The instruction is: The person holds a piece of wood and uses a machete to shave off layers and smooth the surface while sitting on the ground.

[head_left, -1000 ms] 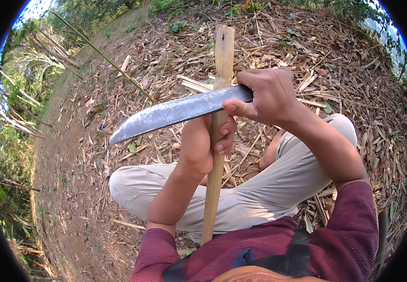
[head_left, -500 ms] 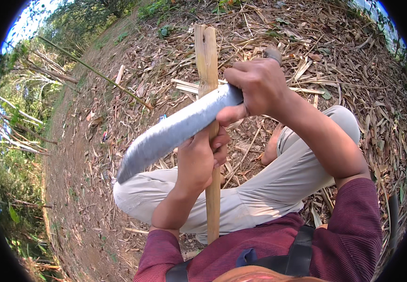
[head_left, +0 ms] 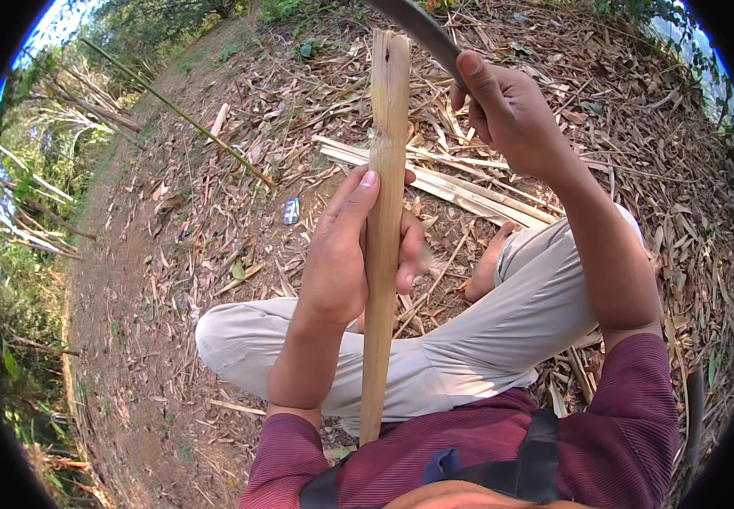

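My left hand is wrapped around the middle of a long, pale split bamboo piece. Its thumb lies along the near face and the fingertips show past the right edge, slightly blurred. The bamboo stands lengthwise in front of me, its lower end against my shirt at the waist. Up and to the right, my right hand grips a machete, whose handle is mostly hidden in the fist. The dark blade slants up to the left, close to the bamboo's far end but apart from it, and runs out of the picture.
Pale split strips lie on the ground beyond my crossed legs. A small blue packet sits left of the bamboo. Dry leaves cover the slope, and a thin green pole slants at the left.
The machete has swung from across the bamboo to up beyond its far end, lifted by my right hand. My left hand has shifted its hold, and the bamboo leans slightly more to the right.
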### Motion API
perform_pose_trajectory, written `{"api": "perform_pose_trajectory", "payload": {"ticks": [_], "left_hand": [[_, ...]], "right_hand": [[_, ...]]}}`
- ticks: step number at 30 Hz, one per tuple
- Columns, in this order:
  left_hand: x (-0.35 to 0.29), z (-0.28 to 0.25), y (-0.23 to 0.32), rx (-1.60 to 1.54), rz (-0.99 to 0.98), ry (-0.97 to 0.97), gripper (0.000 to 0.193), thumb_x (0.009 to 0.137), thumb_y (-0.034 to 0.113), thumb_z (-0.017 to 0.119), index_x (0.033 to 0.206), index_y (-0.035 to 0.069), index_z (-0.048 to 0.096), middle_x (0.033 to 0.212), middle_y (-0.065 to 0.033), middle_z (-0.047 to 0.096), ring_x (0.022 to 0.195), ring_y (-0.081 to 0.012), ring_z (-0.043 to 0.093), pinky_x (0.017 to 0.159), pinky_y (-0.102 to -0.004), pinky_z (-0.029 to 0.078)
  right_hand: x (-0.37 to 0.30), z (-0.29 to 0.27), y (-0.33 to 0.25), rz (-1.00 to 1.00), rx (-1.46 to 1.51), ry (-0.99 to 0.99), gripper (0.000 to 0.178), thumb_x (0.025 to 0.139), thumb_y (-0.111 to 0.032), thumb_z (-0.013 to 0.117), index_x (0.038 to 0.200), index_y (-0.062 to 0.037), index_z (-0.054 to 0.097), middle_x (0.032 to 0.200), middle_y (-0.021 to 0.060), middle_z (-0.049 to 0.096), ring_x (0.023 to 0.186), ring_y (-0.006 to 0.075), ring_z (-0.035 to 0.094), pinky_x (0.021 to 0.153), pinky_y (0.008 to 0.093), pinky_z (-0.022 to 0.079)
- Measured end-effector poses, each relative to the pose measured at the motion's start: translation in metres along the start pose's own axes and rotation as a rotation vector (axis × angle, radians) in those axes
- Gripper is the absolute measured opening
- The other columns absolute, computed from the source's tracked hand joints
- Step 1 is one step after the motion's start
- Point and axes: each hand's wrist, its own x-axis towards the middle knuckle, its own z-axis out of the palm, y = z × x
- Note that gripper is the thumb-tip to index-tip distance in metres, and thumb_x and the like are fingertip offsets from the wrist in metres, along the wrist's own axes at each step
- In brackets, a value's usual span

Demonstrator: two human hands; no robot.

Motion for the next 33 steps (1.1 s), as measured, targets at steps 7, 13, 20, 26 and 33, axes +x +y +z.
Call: {"api": "perform_pose_trajectory", "payload": {"ticks": [7, 13, 20, 26, 33], "left_hand": [[0.014, -0.02, -0.012, -0.05, -0.022, -0.037, 0.035, 0.103, 0.029, 0.035, 0.109, 0.0, 0.053, 0.081, -0.0184, 0.064, 0.054, -0.0244, 0.062, 0.049, -0.0311, 0.052], [0.015, -0.029, -0.018, -0.107, -0.044, -0.076, 0.043, 0.102, 0.034, 0.031, 0.101, 0.0, 0.057, 0.079, -0.0164, 0.064, 0.052, -0.024, 0.061, 0.046, -0.0311, 0.052], [0.017, -0.028, -0.009, -0.106, -0.002, -0.084, 0.039, 0.101, 0.032, 0.031, 0.1, 0.003, 0.056, 0.074, -0.0107, 0.058, 0.045, -0.0168, 0.051, 0.041, -0.0264, 0.043], [0.006, -0.013, -0.013, -0.062, -0.066, 0.051, 0.028, 0.102, 0.03, 0.034, 0.096, 0.009, 0.052, 0.069, -0.0005, 0.044, 0.041, -0.0076, 0.036, 0.038, -0.0222, 0.03], [0.001, 0.001, -0.018, 0.09, -0.018, 0.17, 0.024, 0.102, 0.029, 0.044, 0.095, 0.008, 0.052, 0.066, 0.0007, 0.042, 0.041, -0.0054, 0.034, 0.037, -0.0212, 0.027]], "right_hand": [[-0.015, 0.022, -0.003, -0.391, -0.469, -0.017, 0.057, 0.092, -0.062, 0.054, 0.081, -0.0063, 0.061, 0.057, 0.0122, 0.057, 0.054, 0.0345, 0.061, 0.051, 0.044, 0.045], [-0.022, 0.026, -0.003, -0.679, -0.723, -0.036, 0.06, 0.08, -0.064, 0.065, 0.091, -0.006, 0.063, 0.073, 0.0086, 0.058, 0.062, 0.03, 0.062, 0.057, 0.0386, 0.049], [-0.025, 0.039, 0.001, -0.652, -0.672, 0.026, 0.069, 0.081, -0.073, 0.058, 0.087, -0.0049, 0.063, 0.073, 0.0139, 0.06, 0.059, 0.0273, 0.064, 0.052, 0.0358, 0.049], [-0.024, 0.037, -0.011, -0.559, -0.704, -0.002, 0.07, 0.08, -0.075, 0.058, 0.07, -0.0058, 0.055, 0.064, 0.0083, 0.053, 0.053, 0.0283, 0.059, 0.048, 0.0393, 0.044], [-0.013, 0.034, 0.004, -0.697, -0.76, 0.099, 0.079, 0.07, -0.087, 0.055, 0.06, -0.0082, 0.057, 0.052, 0.0057, 0.054, 0.044, 0.025, 0.058, 0.04, 0.0352, 0.043]]}}
